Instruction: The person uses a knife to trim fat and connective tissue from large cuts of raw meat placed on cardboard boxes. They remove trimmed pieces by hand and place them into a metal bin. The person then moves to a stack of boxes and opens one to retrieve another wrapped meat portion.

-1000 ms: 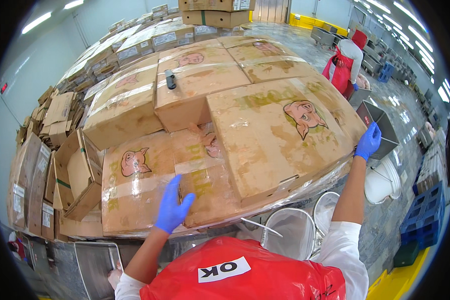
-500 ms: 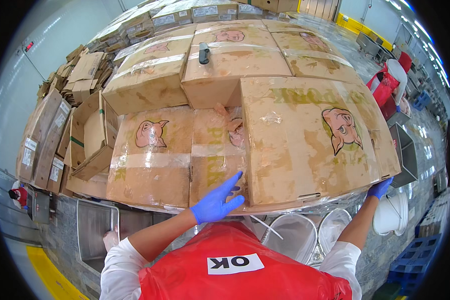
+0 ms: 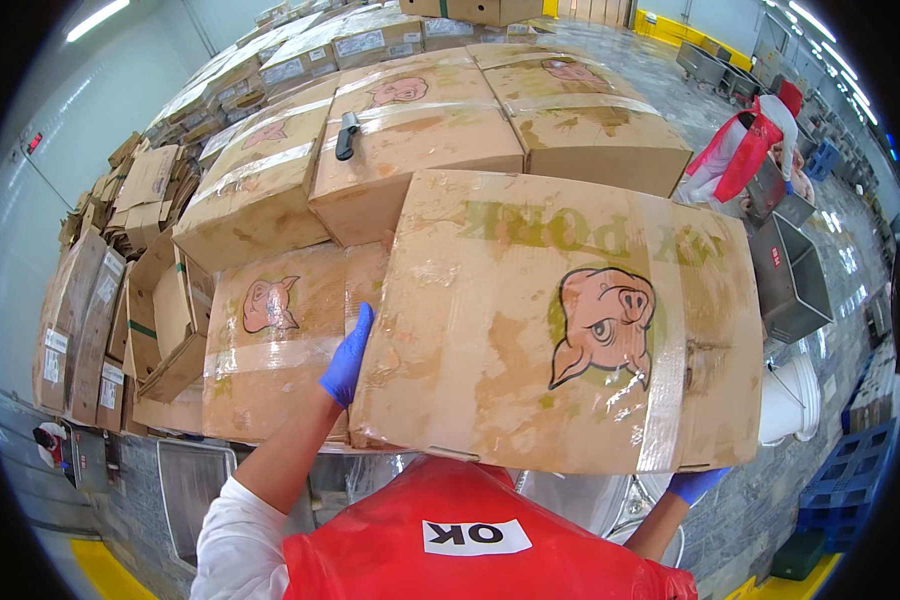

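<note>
A large cardboard box with a printed pig's head and clear tape sits close in front of me, tilted and partly over the pallet's near edge. My left hand, in a blue glove, lies against the box's left side with its fingers stretched upward. Under the near right corner is my right hand, also blue-gloved; its fingers are mostly hidden by the box. Between them the two hands hold the box. Left of it stands another pig-printed box. A knife with a dark handle lies on a box behind.
More taped boxes are stacked behind. An opened carton and flattened cardboard are at the left. A steel tub stands below left. At the right are a white bucket, a grey bin and a co-worker.
The large box has come toward me and left, and its near side has turned and risen. My left hand has moved onto its left side; my right hand has shifted under its near corner.
</note>
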`<state>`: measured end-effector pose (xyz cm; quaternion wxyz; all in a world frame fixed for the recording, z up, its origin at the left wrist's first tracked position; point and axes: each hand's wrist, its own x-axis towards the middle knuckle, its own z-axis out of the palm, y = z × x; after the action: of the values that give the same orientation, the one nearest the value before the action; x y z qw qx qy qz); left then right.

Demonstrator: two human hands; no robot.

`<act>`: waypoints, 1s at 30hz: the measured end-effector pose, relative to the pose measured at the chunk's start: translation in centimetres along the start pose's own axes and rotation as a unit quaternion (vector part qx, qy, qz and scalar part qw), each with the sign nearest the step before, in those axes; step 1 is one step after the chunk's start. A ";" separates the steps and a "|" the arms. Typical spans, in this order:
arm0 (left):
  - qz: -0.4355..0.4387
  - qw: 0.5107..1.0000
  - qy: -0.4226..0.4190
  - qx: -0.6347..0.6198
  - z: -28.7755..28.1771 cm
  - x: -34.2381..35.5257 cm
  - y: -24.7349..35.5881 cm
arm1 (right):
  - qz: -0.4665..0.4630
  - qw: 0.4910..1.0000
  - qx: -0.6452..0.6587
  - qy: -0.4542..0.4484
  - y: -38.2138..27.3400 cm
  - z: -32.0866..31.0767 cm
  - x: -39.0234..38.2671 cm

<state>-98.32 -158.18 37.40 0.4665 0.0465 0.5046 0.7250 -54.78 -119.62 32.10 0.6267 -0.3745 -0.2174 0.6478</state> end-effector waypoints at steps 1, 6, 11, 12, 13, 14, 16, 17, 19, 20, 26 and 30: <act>-0.049 0.997 -0.022 -0.050 0.1 0.2 -0.3 | -0.009 0.999 -0.035 -0.023 -0.2 -1.7 0.4; -0.005 0.991 0.011 -0.132 -5.3 -0.5 -6.0 | 0.095 0.995 -0.001 0.028 0.9 -3.1 5.4; 0.012 0.985 0.062 -0.160 -5.9 -2.5 -7.5 | 0.099 0.995 -0.017 0.023 3.0 -1.5 6.8; -0.002 0.988 0.087 -0.124 -5.9 -2.5 -7.1 | 0.102 0.994 -0.021 0.017 3.2 -1.2 6.9; -0.023 0.990 0.107 -0.085 -4.7 -2.5 -6.2 | 0.099 0.995 -0.024 0.017 3.2 -1.2 7.0; -0.044 0.990 0.128 -0.048 -3.6 -2.8 -5.3 | 0.099 0.995 -0.025 0.017 3.3 -1.1 7.0; -0.067 0.988 0.141 -0.009 -2.5 -2.8 -4.2 | 0.101 0.994 -0.027 0.014 4.0 -0.6 6.9; -0.072 0.988 0.138 0.002 -2.1 -2.5 -3.9 | 0.100 0.995 -0.026 0.011 4.3 -0.5 7.0; -0.073 0.989 0.129 0.016 -1.8 -1.6 -3.7 | 0.102 0.994 -0.025 0.007 4.4 -0.5 6.9; -0.071 0.990 0.122 0.021 -1.6 -0.9 -3.8 | 0.101 0.995 -0.024 0.003 4.6 -0.4 6.9; -0.058 0.993 0.093 0.050 -0.6 1.0 -4.1 | 0.088 0.996 -0.030 -0.021 3.8 0.7 8.3; -0.052 0.994 0.064 0.072 -0.5 1.0 -4.6 | 0.076 0.996 -0.034 -0.042 3.3 1.4 9.1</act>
<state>-96.28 -157.53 33.14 0.4661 0.0073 0.5858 0.6630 -57.34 -110.90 28.56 0.5534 -0.3832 -0.2363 0.7008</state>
